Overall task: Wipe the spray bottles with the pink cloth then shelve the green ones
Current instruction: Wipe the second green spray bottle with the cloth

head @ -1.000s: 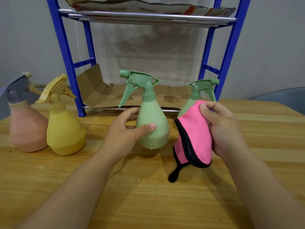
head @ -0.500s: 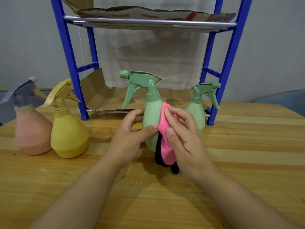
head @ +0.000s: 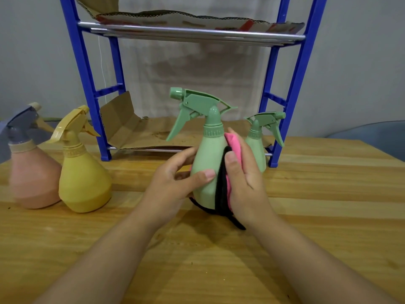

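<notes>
Head view: on the wooden table (head: pixel 328 194), before the blue rack (head: pixel 87 95), the near green spray bottle (head: pixel 208 167) stands upright, the left hand (head: pixel 173 183) curled around its body and the right hand (head: pixel 245 183) pressing the pink cloth (head: pixel 233 144) against its right side with curled fingers.

Bare wooden tabletop (head: pixel 328 216) lies open right of the hands; pink (head: pixel 32 172) and yellow plastic spray bottles (head: pixel 84 178) crowd the left; the blue metal rack's uprights (head: pixel 291 102) and a small green spray bottle (head: pixel 257 148) block behind
</notes>
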The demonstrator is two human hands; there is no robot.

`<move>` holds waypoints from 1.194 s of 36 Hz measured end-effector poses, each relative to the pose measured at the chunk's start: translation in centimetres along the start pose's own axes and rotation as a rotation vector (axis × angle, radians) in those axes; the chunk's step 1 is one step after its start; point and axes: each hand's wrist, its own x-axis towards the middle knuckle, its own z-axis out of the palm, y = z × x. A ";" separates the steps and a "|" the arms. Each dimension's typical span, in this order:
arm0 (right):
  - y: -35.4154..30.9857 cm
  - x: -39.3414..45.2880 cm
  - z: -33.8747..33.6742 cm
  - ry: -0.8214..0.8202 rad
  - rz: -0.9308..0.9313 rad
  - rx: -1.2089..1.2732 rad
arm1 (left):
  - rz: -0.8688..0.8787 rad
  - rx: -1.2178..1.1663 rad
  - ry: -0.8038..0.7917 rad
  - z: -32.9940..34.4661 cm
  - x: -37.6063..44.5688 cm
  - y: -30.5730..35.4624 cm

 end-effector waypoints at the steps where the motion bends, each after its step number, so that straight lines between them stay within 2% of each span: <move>1: 0.0 -0.1 0.1 0.021 -0.026 -0.076 | -0.014 -0.010 0.004 0.1 0.0 0.0; 3: 0.2 -0.4 -0.1 0.036 -0.132 -0.191 | -0.036 -0.019 0.004 0.0 0.1 0.0; 7: 0.5 -0.8 -0.5 -0.073 -0.352 -0.354 | -0.061 -0.052 0.043 -0.2 0.1 -0.1; 10: 0.3 -0.5 -0.4 -0.043 -0.415 -0.365 | -0.026 -0.057 0.048 -0.1 -0.1 0.3; 12: -0.1 -0.3 -0.2 0.018 -0.364 -0.271 | 0.005 -0.059 0.027 -0.1 -0.1 0.4; 17: -1.2 0.1 0.1 0.055 -0.007 0.181 | 0.083 0.062 0.018 0.0 -0.3 0.0; 19: -1.1 0.3 -0.1 0.062 0.073 0.230 | 0.085 0.102 0.061 0.1 -0.2 0.0; 21: -1.3 0.2 0.0 0.086 0.053 0.166 | 0.066 0.067 0.136 0.3 0.1 0.1; 24: -0.9 -0.3 0.6 0.097 -0.069 -0.090 | 0.069 0.004 0.198 0.4 0.4 0.6; 30: -0.2 -0.4 0.5 0.141 -0.200 -0.294 | 0.056 0.027 0.075 0.9 -0.2 0.5; 34: -0.5 -0.1 0.3 0.146 -0.199 -0.170 | 0.058 0.000 0.065 0.9 -0.2 0.8; 39: -1.6 0.6 -0.6 0.110 0.064 0.322 | 0.056 0.063 0.003 0.4 0.0 0.3; 43: -1.3 0.8 -0.8 0.140 0.096 0.322 | 0.057 -0.001 -0.022 0.4 0.1 0.5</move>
